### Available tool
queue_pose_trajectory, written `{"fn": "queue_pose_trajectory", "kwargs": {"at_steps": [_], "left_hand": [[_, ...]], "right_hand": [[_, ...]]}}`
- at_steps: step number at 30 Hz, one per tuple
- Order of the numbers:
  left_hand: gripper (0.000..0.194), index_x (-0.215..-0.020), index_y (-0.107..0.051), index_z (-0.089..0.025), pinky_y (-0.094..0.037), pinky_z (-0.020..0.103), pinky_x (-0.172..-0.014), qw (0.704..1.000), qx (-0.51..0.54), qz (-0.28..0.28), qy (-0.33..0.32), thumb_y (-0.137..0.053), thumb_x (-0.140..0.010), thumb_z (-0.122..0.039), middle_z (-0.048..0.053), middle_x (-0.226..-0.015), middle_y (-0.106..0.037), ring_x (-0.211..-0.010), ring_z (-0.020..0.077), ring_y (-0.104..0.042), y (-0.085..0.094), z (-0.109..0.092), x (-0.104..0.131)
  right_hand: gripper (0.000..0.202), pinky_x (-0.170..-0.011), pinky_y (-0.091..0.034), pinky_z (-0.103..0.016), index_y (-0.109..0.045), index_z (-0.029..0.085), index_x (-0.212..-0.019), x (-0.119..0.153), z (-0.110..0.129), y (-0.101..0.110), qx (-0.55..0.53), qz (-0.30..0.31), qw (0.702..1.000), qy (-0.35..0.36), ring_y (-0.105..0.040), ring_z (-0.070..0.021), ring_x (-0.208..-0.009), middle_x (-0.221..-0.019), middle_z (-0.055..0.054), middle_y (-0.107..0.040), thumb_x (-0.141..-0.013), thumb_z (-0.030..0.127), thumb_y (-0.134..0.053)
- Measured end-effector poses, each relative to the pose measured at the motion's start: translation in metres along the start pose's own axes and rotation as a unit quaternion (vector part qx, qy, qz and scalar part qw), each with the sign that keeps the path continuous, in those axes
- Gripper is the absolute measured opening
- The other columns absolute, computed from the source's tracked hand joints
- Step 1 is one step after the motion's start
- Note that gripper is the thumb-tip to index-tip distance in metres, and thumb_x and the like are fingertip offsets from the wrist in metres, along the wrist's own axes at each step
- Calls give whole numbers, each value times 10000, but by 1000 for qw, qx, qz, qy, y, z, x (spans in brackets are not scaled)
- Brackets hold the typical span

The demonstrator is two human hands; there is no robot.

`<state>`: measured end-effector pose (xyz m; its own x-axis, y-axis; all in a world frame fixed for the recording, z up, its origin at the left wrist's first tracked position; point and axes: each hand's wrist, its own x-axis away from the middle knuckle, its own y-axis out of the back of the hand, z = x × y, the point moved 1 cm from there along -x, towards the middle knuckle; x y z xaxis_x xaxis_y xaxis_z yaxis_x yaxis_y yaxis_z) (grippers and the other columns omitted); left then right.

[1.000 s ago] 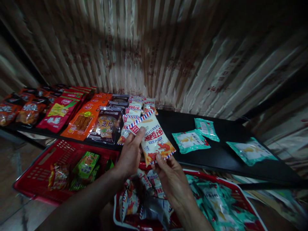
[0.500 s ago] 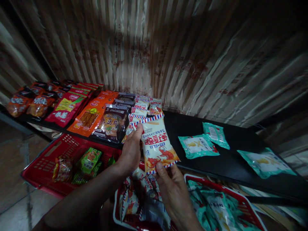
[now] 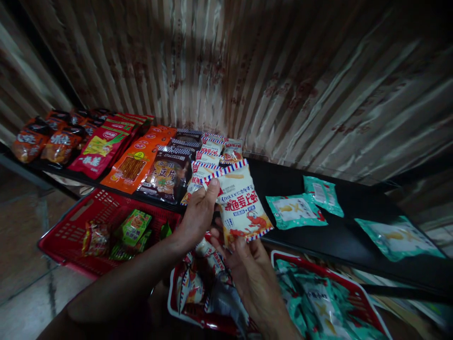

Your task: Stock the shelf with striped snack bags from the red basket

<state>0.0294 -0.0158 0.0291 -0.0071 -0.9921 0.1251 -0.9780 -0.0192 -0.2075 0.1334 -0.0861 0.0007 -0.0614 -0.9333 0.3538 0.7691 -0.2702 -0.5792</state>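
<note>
A white and orange snack bag [image 3: 242, 203] with a red-and-blue striped edge is held between both hands, face up above the shelf's front edge. My left hand [image 3: 200, 208] grips its upper left side, thumb on the front. At the bottom edge, my right hand [image 3: 249, 274] pinches the bag with the thumb in front; its other fingers are partly hidden underneath. Just behind, matching striped snack bags [image 3: 211, 148] lie in a row on the black shelf [image 3: 264, 177]. More such bags [image 3: 191, 288] fill a red basket with a white rim [image 3: 172, 297] below my hands.
Left on the shelf are brown potato-slice bags [image 3: 166, 174], orange packets [image 3: 136, 160], red packets [image 3: 102, 146] and orange-black bags [image 3: 58, 144]. Teal bags [image 3: 295, 210] lie at right, with others [image 3: 322, 302] in a basket below. Another red basket [image 3: 71, 236] holds green packets [image 3: 136, 226].
Both hands have shifted the striped snack bag slightly up and to the right, tilting its lower edge. The camera view has moved a little.
</note>
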Motion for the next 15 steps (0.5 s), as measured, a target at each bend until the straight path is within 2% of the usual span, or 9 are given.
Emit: {"fn": "queue_pose_trajectory", "kwargs": {"at_steps": [3,5,8,10,13,15], "left_hand": [[424,-661,-648,-192,-433,278,-558,1000,-25,6,16,-496,-808,-560,24,-525,-614,-561,182,-575,0,-3,2],[413,-648,-646,-194,-439,282,-585,1000,-21,14,1,-506,-807,-549,25,-534,-619,-581,186,-577,1,-6,3],[392,-711,-675,-184,-455,290,-673,999,-7,36,-29,-501,-822,-518,46,-655,-677,-684,196,-605,1,-10,2],[387,-749,-682,-170,-457,295,-692,999,-11,40,-22,-498,-830,-501,57,-705,-692,-710,194,-611,1,-11,1],[365,-785,-670,-152,-458,292,-675,1000,-20,15,-1,-527,-817,-486,60,-702,-684,-706,189,-610,3,-10,-1],[352,-833,-660,-154,-462,287,-692,1000,-3,5,-11,-535,-816,-483,60,-743,-687,-742,186,-615,3,-8,-3]], "right_hand": [[461,-794,-552,-419,-641,254,-955,0,1,-2,-13,-13,1000,-5,-696,-215,-795,-939,-19,-722,-555,343,-854],[503,-758,-568,-397,-648,242,-972,-1,3,-2,-25,-30,999,-16,-698,-220,-778,-945,-31,-727,-529,346,-864],[521,-711,-581,-332,-653,260,-988,-1,4,-1,-46,-59,997,-21,-695,-190,-762,-910,2,-734,-517,296,-871],[528,-684,-580,-283,-656,271,-983,0,2,-1,-56,-68,996,-20,-691,-167,-764,-873,24,-734,-504,252,-877],[488,-641,-574,-241,-668,265,-942,0,-4,-3,-50,-68,996,-21,-683,-147,-748,-828,30,-733,-501,240,-877],[458,-639,-570,-230,-675,261,-920,0,-7,-3,-52,-64,996,-24,-678,-138,-748,-820,32,-732,-508,229,-873]]}}
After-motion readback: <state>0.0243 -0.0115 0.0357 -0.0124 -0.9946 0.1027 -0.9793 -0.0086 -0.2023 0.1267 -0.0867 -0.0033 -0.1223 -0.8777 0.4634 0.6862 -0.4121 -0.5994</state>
